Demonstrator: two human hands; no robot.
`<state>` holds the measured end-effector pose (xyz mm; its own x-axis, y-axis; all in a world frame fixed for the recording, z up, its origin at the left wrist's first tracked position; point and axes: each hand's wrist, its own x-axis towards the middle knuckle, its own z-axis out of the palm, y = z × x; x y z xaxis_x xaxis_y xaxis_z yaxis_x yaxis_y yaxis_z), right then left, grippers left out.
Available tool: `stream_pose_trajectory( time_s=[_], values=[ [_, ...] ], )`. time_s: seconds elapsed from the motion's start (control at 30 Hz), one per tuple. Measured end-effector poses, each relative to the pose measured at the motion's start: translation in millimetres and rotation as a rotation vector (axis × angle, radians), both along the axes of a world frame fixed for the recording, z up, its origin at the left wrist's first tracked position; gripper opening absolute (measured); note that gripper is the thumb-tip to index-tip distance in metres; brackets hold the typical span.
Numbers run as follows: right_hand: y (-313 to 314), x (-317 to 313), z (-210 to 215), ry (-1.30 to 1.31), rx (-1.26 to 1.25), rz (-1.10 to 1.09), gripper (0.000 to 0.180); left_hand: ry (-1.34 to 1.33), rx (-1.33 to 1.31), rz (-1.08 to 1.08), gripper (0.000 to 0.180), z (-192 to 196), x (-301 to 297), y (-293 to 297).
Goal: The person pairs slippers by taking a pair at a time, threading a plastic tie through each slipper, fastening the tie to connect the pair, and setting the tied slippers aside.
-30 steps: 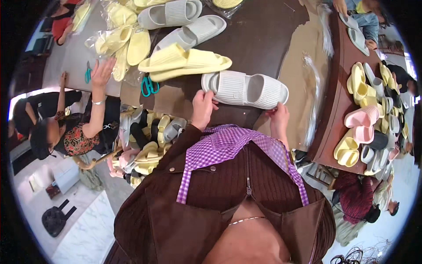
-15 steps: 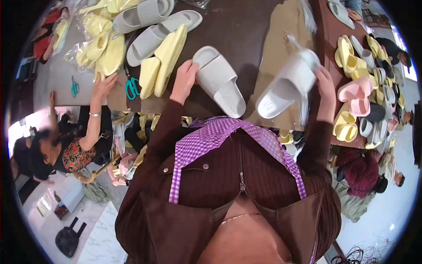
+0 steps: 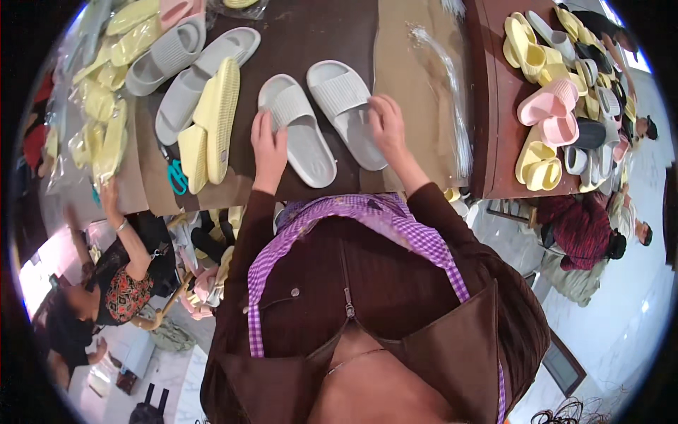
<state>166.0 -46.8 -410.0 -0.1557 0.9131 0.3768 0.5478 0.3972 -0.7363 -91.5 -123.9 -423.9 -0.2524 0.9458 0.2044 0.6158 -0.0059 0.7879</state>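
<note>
Two light grey slide slippers lie side by side on the brown table before me, toes pointing away. My left hand (image 3: 270, 152) is at the outer edge of the left grey slipper (image 3: 312, 157), fingers extended and fingertips by its ribbed strap. The right grey slipper (image 3: 342, 92) has my right hand (image 3: 388, 126) on its outer side, fingers bent over the edge just behind the strap. To the left, a pair of yellow slippers (image 3: 221, 127) stands on edge, sole sides showing. Beside them lies another grey pair (image 3: 182, 99).
Bagged yellow slippers (image 3: 106, 134) and teal-handled scissors (image 3: 176, 177) are at left, near a co-worker's hand (image 3: 109, 198). White strips (image 3: 452, 99) lie on brown paper (image 3: 413, 141) at right. A red-brown table (image 3: 494, 141) farther right holds yellow, pink, grey and black slippers.
My right hand has brought its grey slipper leftward and down beside the other one. The left slipper now lies more squarely on the table. The whole view has shifted somewhat.
</note>
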Motion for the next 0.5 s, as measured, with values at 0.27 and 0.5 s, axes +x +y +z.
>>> stream_pose_trajectory(
  time_s=[0.27, 0.5],
  values=[
    [1, 87, -14, -0.232, -0.053, -0.116, 0.02, -0.009, -0.06, 0.155, 0.031, -22, -7, -34],
    [78, 115, -19, -0.503, 0.097, -0.325, 0.017, -0.093, -0.043, 0.25, 0.024, -22, 2, -34]
  ],
)
